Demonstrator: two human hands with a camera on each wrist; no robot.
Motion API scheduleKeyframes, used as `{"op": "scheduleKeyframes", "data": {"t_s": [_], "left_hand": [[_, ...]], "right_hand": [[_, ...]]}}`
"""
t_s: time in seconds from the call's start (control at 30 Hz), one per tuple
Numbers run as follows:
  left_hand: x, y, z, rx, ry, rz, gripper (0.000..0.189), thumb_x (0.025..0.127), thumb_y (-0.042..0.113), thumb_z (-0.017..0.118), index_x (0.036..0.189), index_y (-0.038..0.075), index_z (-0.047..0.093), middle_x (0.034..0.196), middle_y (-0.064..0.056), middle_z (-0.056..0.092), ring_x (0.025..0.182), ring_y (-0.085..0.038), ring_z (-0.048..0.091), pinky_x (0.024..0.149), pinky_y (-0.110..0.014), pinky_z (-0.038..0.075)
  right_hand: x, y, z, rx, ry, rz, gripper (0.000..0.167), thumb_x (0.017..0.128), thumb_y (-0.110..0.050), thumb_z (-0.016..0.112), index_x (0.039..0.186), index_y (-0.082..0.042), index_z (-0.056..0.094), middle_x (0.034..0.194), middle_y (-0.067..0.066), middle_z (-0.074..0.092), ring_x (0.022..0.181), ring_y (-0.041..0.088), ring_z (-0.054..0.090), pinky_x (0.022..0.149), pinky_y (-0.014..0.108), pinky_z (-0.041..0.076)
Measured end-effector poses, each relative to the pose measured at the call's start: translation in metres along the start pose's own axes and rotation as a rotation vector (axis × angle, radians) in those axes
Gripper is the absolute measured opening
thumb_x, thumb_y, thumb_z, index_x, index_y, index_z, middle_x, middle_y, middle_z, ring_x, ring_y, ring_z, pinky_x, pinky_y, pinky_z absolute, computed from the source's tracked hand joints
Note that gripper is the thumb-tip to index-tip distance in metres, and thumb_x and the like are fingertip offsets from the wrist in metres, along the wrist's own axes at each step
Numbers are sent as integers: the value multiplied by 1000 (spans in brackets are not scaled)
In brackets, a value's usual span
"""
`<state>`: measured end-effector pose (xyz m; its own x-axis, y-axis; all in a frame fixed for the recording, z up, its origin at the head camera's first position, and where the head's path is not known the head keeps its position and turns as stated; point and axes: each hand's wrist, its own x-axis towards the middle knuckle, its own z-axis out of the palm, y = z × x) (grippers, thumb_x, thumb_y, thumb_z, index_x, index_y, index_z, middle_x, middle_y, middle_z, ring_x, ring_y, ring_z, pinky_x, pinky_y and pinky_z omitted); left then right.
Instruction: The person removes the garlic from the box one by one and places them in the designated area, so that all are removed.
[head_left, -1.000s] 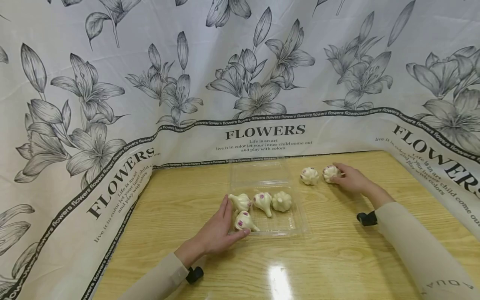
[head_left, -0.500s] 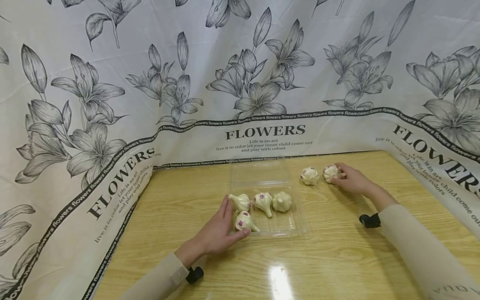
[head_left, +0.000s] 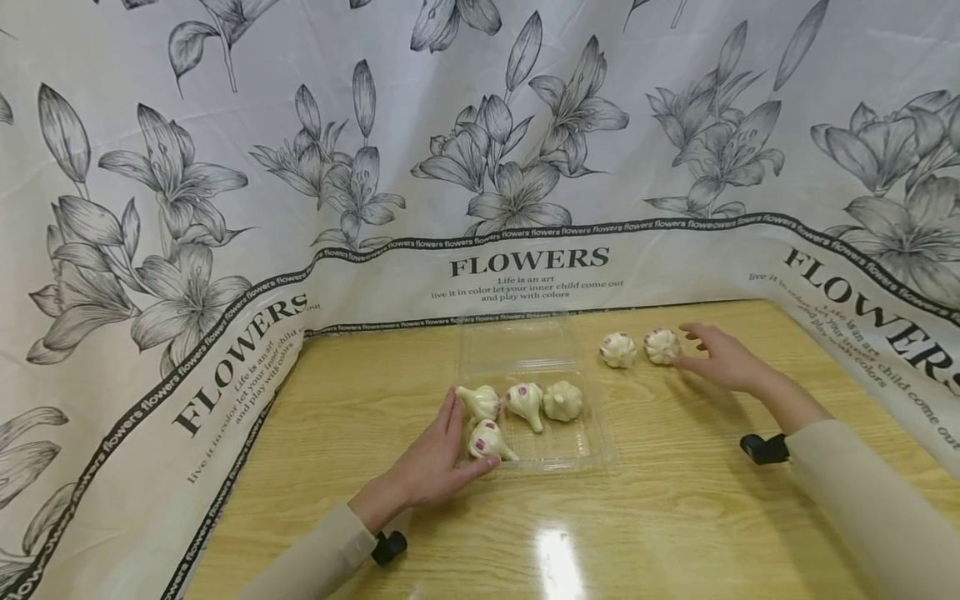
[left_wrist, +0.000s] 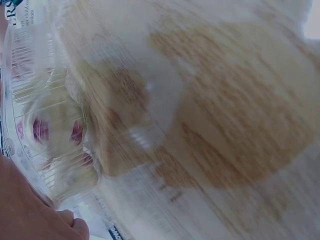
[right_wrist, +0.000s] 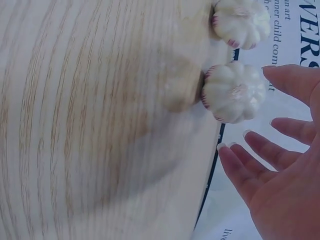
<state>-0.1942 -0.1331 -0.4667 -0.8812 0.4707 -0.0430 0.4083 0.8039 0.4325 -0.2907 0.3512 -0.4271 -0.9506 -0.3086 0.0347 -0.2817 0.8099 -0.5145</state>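
- Both sleeved forearms (head_left: 307, 550) reach forward, angled inward.
- Left hand (head_left: 425, 460): thumb (head_left: 478, 470) spread wide from extended fingers (head_left: 447, 419).
- Right hand (head_left: 723, 360): farther forward, thumb and fingers parted, fingers lightly bent.

Six garlic bulbs (head_left: 523, 402) — four in one clear plastic container (head_left: 561, 450), two on one wooden table (head_left: 660, 508) — appear with one left hand (head_left: 426, 463), one right hand (head_left: 726, 360), two black wrist cameras (head_left: 765, 448) and two beige sleeves (head_left: 862, 508).

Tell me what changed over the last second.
The right hand let go of the garlic bulb farthest right: its fingers opened and it drew back to the right. That bulb stayed in place beside the other loose bulb. The left hand stayed at the near-left corner of the clear container, and the four bulbs inside didn't move.
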Motion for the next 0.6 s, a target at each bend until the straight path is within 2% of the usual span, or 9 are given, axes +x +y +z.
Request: {"op": "scheduleKeyframes", "data": {"t_s": [0.2,0.43,0.6], "left_hand": [[0,0,-1,5,-1,-2,115,94,81,38,162,-1,-2,169,-17,-16,152,-40,23,122,-44,29],[-1,1,-1,-4,-7,-10,114,94,80,40,162,-2,-2,168,-17,-15,152,-40,23,122,-45,29],[0,1,-1,1,-6,-9,115,93,82,38,162,-1,-2,169,-17,-15,151,-40,24,122,-45,29]], "right_hand": [[-3,-13,-3,-17,18,-48,65,102,-16,64,147,21,33,143,45,38,122,64,45,94,70,48],[-8,-37,-4,-11,22,-101,58,103,-18,64,145,15,42,144,39,45,124,57,48,99,69,46],[-12,-54,1,8,28,-155,56,102,-13,64,145,14,43,143,37,47,125,56,49,99,68,47]]}}
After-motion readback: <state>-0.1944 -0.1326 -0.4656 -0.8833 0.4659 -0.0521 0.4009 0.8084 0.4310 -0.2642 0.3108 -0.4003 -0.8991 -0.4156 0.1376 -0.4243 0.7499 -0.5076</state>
